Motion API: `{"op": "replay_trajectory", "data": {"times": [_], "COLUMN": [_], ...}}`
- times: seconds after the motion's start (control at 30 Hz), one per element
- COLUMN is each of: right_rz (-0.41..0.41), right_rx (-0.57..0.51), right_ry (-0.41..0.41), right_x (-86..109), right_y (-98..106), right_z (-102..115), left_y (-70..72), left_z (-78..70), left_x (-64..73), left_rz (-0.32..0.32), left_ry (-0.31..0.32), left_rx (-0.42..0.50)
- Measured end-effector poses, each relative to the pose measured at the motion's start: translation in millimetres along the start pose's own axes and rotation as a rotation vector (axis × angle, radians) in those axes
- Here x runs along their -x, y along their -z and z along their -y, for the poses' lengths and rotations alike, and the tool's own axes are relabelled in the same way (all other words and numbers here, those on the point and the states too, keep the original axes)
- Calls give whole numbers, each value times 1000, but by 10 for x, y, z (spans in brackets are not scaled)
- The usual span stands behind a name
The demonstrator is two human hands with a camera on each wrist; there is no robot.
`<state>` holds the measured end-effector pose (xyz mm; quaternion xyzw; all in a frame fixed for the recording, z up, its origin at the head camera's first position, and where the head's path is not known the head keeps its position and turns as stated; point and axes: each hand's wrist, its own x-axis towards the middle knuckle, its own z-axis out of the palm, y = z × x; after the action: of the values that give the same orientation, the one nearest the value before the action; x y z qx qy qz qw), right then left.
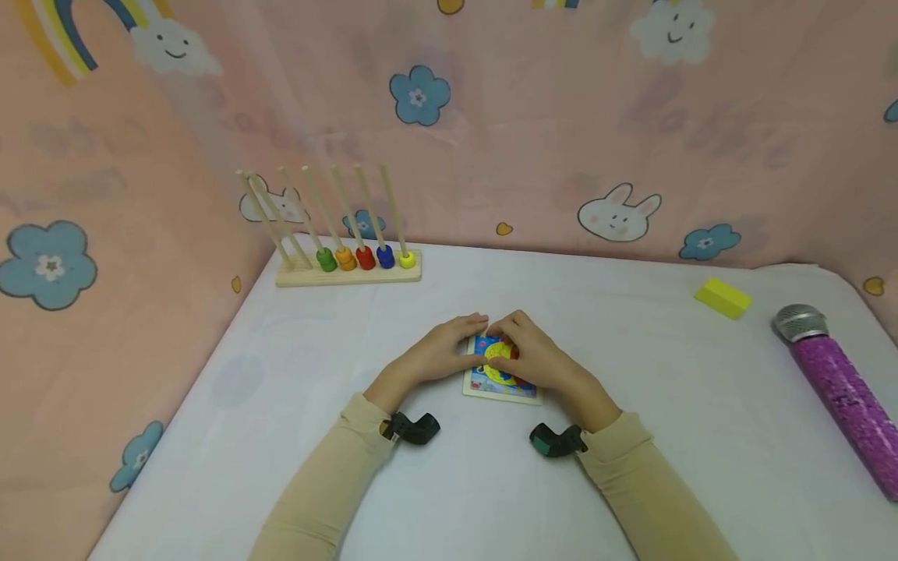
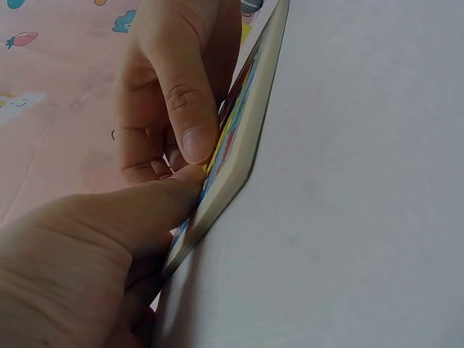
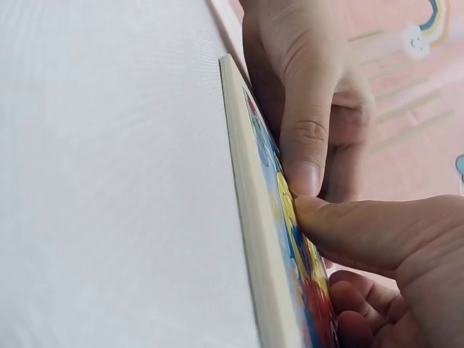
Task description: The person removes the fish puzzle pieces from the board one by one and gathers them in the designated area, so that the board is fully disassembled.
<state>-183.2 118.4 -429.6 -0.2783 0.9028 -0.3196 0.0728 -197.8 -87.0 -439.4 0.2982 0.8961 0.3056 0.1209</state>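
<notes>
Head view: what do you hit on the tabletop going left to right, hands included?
Wooden peg stand with coloured rings → left hand → picture board → right hand → yellow block → microphone with purple glittery handle.

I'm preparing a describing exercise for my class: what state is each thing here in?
Puzzle: flat, picture side up, partly covered
Left grip: touching the puzzle
Right grip: curled, touching the puzzle
Bead rack: upright, beads low on five rods, two bare
Yellow block: lying flat
Microphone: lying on its side
</notes>
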Motion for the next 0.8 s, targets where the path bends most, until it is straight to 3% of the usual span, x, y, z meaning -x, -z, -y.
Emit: {"op": "replay_trajectory", "data": {"times": [0.2,0.5,0.8], "right_rz": [25,37,-50], "right_rx": [-3,-133,-159], "right_ry": [-16,-139,-104], "right_x": [-1,-26,-1], "right_y": [18,-2,-57], "right_z": [55,91,59], "left_y": [13,13,4], "left_z": [-12,-5,22], "left_x": [2,15,6], "left_rz": [6,16,2], "left_ry": [11,18,-2], "left_rx": [2,24,24]}}
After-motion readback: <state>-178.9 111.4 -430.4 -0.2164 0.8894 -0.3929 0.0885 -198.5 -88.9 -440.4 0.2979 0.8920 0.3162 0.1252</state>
